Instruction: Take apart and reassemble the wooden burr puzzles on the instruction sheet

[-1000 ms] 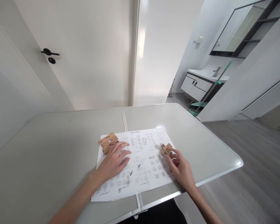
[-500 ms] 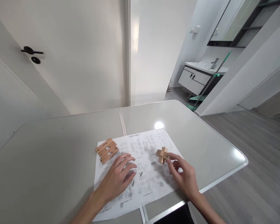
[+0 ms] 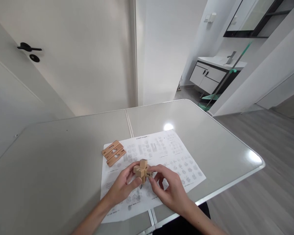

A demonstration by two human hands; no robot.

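Observation:
Between my two hands is a wooden burr puzzle [image 3: 142,170], a cross of interlocked blocks with dark marks like a "3" on the arm facing right. My left hand [image 3: 123,186] curls around its left side, thumb in front and fingers behind. The thumb and index finger of my right hand [image 3: 170,186] pinch its marked right arm. Beneath lies a printed instruction sheet [image 3: 186,163] with rows of small diagrams. Flat notched wooden pieces [image 3: 114,152] with dark marks lie side by side on the sheet's upper left corner.
The sheet rests on a grey folding table [image 3: 71,156] with a metal rim and a seam down its middle. Behind it stand a white door with a black handle [image 3: 29,48] and a wall. A washbasin cabinet [image 3: 208,75] and a green-and-grey broom [image 3: 231,71] are at the far right.
My right hand has carried the burr puzzle left to the middle of the sheet. The left hand, open and holding nothing before, has closed on it. The camera view has shifted slightly.

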